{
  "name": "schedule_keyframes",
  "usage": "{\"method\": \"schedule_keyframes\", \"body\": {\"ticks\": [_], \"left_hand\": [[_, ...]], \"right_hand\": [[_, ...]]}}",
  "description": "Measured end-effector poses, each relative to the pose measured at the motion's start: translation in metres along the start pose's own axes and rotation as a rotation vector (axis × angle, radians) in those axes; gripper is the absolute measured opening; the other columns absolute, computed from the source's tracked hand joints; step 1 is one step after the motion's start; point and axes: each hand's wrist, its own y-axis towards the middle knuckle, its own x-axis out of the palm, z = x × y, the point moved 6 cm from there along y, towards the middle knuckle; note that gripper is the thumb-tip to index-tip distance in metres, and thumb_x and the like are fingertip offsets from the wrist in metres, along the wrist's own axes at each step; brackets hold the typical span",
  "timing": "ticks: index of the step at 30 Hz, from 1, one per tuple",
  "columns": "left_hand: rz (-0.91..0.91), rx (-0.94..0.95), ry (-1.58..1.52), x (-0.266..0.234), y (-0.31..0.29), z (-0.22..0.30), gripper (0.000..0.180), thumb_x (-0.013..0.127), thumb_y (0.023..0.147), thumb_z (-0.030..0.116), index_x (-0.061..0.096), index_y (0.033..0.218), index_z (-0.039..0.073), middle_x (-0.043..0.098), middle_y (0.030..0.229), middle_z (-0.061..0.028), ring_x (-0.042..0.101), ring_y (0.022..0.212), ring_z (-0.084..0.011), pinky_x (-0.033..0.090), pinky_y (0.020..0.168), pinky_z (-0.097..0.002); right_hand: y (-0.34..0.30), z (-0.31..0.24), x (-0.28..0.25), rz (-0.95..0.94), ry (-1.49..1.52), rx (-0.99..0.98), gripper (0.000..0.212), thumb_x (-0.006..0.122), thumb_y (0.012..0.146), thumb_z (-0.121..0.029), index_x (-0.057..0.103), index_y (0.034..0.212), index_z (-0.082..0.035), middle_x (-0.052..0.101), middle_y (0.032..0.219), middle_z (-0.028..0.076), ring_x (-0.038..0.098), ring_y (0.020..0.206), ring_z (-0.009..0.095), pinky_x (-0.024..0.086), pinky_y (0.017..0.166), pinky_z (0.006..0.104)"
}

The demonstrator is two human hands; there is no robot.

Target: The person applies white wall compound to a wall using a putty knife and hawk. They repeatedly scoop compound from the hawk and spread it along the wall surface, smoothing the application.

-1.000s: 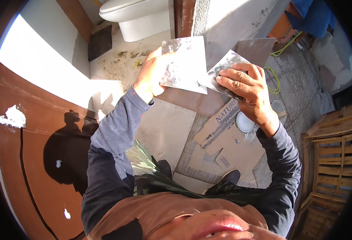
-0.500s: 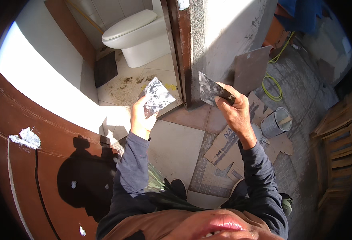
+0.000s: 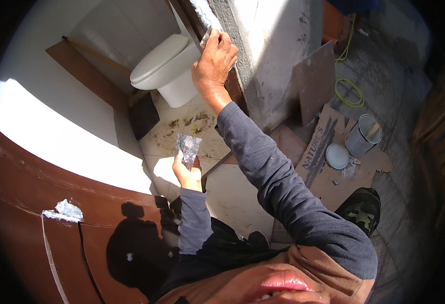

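My left hand [image 3: 187,176] grips a putty knife [image 3: 189,146], its blade pointing up and smeared with grey-white filler. Raised ahead of it, my right hand [image 3: 214,63] is closed round a second putty knife [image 3: 205,38], mostly hidden behind the fingers. That blade is against or very close to the brown door frame [image 3: 236,90]; contact is not clear. White filler [image 3: 203,12] coats the frame's edge just above the hand. On the brown door [image 3: 15,172] at left is another white filler patch [image 3: 65,211].
Beyond the doorway stands a white toilet [image 3: 164,71]. On the right, an open can [image 3: 360,139] with a stick inside and a round lid [image 3: 337,156] rest on flattened cardboard [image 3: 329,177]. A brown board [image 3: 314,81] leans on the wall near a yellow-green hose [image 3: 351,93].
My right hand has gone up and left to the door frame with its putty knife. My left hand, still holding the other knife, is lower. The view has shifted.
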Motion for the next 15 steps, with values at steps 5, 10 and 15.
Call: {"method": "schedule_keyframes", "body": {"ticks": [5, 10, 15], "left_hand": [[0.023, -0.082, -0.087, 0.002, 0.010, -0.014, 0.011, 0.060, 0.094, 0.016, 0.065, 0.100, 0.008, 0.072, 0.096, -0.0046, 0.070, 0.080, -0.0195, 0.057, 0.070, -0.0314], [0.008, -0.139, -0.125, 0.006, 0.010, -0.025, 0.013, 0.061, 0.093, 0.015, 0.065, 0.101, 0.006, 0.071, 0.095, -0.0060, 0.069, 0.083, -0.0196, 0.057, 0.073, -0.0316], [-0.018, -0.131, -0.130, 0.012, 0.009, -0.030, 0.016, 0.060, 0.093, 0.015, 0.064, 0.104, 0.005, 0.070, 0.098, -0.0076, 0.069, 0.085, -0.0217, 0.056, 0.074, -0.0334]], "right_hand": [[-0.010, -0.006, -0.006, -0.031, 0.016, -0.058, 0.065, 0.058, 0.076, 0.011, 0.045, 0.138, -0.002, 0.045, 0.131, 0.017, 0.042, 0.110, 0.033, 0.035, 0.095, 0.0471], [0.000, -0.004, -0.015, 0.138, 0.030, -0.009, 0.072, 0.056, 0.071, 0.015, 0.043, 0.140, 0.000, 0.047, 0.129, 0.017, 0.042, 0.110, 0.033, 0.035, 0.096, 0.0461], [-0.005, -0.007, 0.011, -0.145, 0.018, 0.000, 0.071, 0.061, 0.071, 0.012, 0.045, 0.139, 0.000, 0.045, 0.131, 0.015, 0.042, 0.109, 0.033, 0.035, 0.096, 0.0456]]}}
